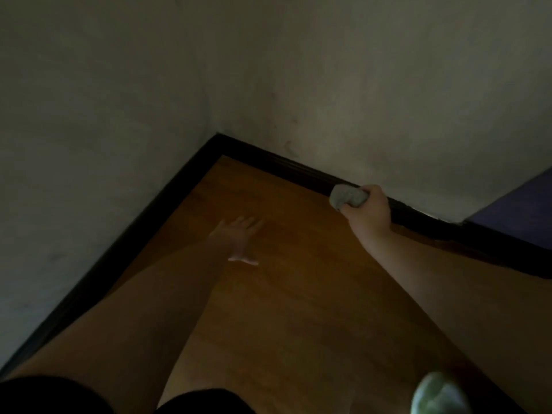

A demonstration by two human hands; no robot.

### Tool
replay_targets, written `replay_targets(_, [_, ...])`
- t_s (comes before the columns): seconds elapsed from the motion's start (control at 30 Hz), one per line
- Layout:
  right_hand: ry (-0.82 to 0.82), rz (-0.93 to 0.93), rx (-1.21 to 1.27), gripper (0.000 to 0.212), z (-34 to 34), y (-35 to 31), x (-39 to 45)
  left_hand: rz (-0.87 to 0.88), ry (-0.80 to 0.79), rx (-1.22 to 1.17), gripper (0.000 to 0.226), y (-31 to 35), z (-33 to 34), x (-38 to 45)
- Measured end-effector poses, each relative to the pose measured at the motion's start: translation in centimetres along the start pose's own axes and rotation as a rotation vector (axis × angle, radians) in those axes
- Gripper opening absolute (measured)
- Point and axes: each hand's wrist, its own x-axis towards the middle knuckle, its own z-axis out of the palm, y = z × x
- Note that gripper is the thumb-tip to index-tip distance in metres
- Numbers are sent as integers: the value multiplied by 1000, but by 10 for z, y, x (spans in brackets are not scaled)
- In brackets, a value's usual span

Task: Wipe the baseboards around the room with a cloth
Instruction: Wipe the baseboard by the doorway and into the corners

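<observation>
Where the dark baseboard (286,167) runs along the right wall, a bunched grey cloth (348,199) is pressed against its face, gripped in the curled fingers of the right hand (369,211). It looks soft, light and easily bunched; holding it wadded in the palm seems best. The left hand (240,239) lies spread flat on the wooden floor (298,294), holding nothing. The corner (219,138) is near, and the floor offers room for moving along.

home room corner | wooden floor (283,294) | dark baseboards (283,165) | plaster walls (373,85)
</observation>
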Motion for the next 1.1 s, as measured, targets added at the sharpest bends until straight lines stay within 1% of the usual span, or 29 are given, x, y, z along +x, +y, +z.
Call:
replay_targets(0.07, [-16,18,58,47,30,-14,6,-60,21,-62,119,-19,23,7])
replay_targets(0.13, [-52,6,126,50,57,-21,6,-104,28,-57,130,-36,45,13])
replay_targets(0.23, [-93,-38,215,50,85,-23,1,-135,-1,-38,144,-51,62,16])
replay_targets(0.33, [-128,-108,240,50,100,-29,8,-124,-40,-55,153,-55,69,32])
replay_targets(0.43, [-145,-143,226,50,117,-36,21,-118,10,-132,153,-46,86,48])
replay_targets(0.53, [-171,-145,212,48,140,-44,36,-104,91,-270,152,-52,109,62])
replay_targets(0.63, [-191,-148,238,43,171,-54,55,-93,160,-325,149,-58,119,67])
replay_targets(0.8, [-219,-145,197,43,225,-78,87,-76,230,-352,148,-57,126,69])
replay_targets(0.97, [-258,-159,195,44,278,-113,107,-80,247,-363,148,-56,127,69])
replay_targets(1.1, [-236,-168,203,35,309,-141,113,-71,241,-346,149,-55,122,66])
